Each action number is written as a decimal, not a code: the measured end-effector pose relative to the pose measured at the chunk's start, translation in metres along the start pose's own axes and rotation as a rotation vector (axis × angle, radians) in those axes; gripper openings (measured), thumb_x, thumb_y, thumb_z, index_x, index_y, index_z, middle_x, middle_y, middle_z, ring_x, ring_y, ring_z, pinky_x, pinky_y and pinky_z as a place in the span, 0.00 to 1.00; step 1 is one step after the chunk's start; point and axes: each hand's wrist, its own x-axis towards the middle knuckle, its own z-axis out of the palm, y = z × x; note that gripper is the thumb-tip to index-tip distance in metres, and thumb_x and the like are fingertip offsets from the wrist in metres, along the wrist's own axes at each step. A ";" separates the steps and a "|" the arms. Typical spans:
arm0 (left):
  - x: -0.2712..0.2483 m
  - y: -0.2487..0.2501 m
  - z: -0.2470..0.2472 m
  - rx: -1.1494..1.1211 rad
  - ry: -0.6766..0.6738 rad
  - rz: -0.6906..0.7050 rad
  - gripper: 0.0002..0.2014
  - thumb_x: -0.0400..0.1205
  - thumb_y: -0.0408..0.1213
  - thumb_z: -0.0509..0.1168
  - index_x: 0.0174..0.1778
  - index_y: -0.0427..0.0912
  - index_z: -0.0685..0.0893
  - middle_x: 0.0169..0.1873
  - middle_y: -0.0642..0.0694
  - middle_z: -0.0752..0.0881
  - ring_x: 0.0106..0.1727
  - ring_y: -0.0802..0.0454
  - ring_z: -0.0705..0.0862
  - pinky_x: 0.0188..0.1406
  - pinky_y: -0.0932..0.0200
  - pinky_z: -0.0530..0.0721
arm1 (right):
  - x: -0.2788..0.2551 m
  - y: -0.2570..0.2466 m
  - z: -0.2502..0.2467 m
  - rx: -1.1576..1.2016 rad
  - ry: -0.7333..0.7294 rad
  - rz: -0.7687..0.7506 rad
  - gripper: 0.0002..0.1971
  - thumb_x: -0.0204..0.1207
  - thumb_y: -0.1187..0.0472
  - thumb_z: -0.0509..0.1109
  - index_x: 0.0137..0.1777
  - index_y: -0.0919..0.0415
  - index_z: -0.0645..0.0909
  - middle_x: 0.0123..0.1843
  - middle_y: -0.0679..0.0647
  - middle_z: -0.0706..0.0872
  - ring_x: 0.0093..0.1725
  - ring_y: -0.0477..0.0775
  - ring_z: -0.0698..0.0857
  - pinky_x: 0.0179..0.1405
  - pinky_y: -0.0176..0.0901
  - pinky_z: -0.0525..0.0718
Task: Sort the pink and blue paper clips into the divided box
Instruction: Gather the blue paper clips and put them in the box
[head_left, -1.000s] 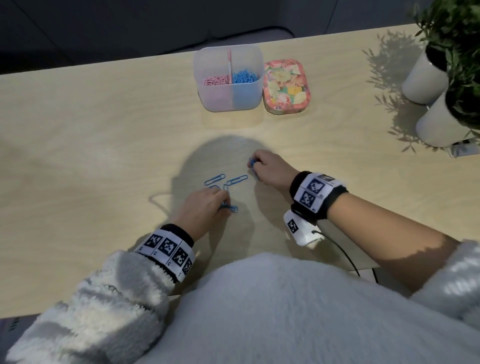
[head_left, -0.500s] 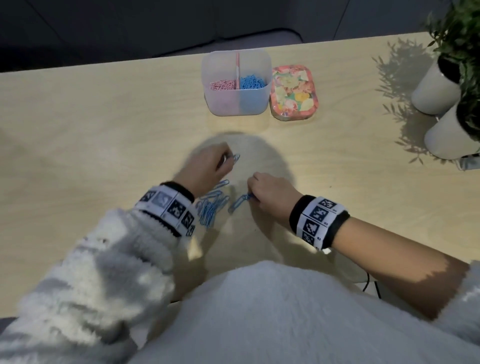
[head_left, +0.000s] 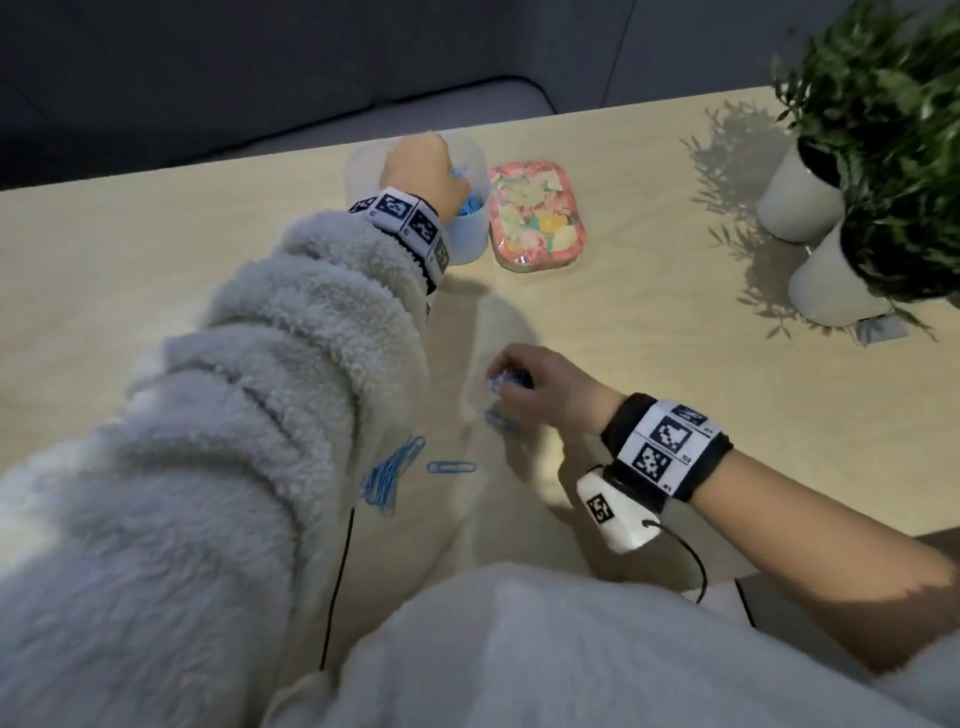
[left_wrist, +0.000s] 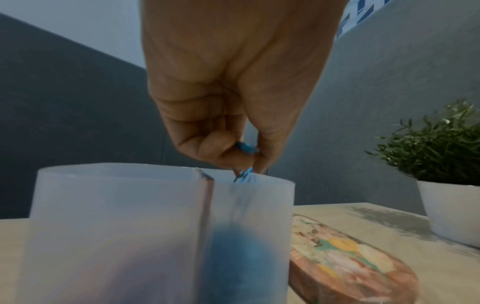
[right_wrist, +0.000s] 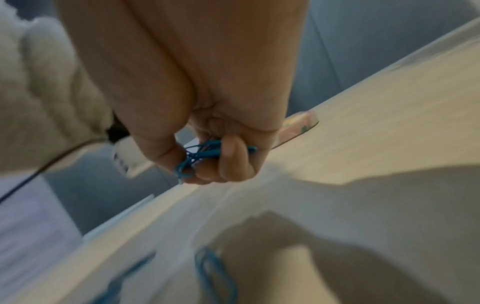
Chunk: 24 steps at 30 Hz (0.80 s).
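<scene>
The translucent divided box stands at the table's far side, with blue clips showing in its right compartment. My left hand hovers over that right compartment and pinches blue paper clips, one tip dipping below the rim. My right hand is near the table's middle, its fingers curled round a bunch of blue clips. Loose blue clips lie on the table: a pile, a single one and one under the right hand.
A flowered tin lid lies just right of the box. Two white pots with green plants stand at the far right. A black cable runs under my left sleeve. My fluffy sleeve hides part of the table's left.
My left hand has travelled from the clip pile up to the box with blue clips. My right hand has lifted a bunch of clips off the table.
</scene>
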 end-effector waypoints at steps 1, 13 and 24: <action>0.002 -0.001 0.002 0.007 -0.019 0.007 0.14 0.79 0.38 0.62 0.51 0.29 0.82 0.53 0.31 0.85 0.57 0.35 0.82 0.51 0.48 0.79 | 0.005 -0.005 -0.009 0.060 0.015 0.017 0.09 0.76 0.70 0.63 0.54 0.65 0.81 0.33 0.45 0.76 0.29 0.35 0.77 0.32 0.26 0.72; -0.082 -0.049 -0.011 -0.364 0.035 0.121 0.09 0.80 0.37 0.63 0.48 0.40 0.87 0.47 0.43 0.89 0.46 0.46 0.85 0.45 0.59 0.78 | 0.136 -0.090 -0.092 0.687 0.330 0.210 0.14 0.78 0.73 0.52 0.33 0.62 0.71 0.27 0.56 0.69 0.16 0.47 0.79 0.15 0.31 0.66; -0.223 -0.125 0.022 -0.342 -0.224 -0.174 0.24 0.74 0.51 0.71 0.62 0.45 0.77 0.54 0.51 0.74 0.47 0.53 0.82 0.46 0.58 0.81 | 0.135 -0.096 -0.055 0.305 0.477 -0.118 0.11 0.74 0.64 0.61 0.55 0.64 0.79 0.46 0.52 0.80 0.43 0.43 0.79 0.48 0.36 0.80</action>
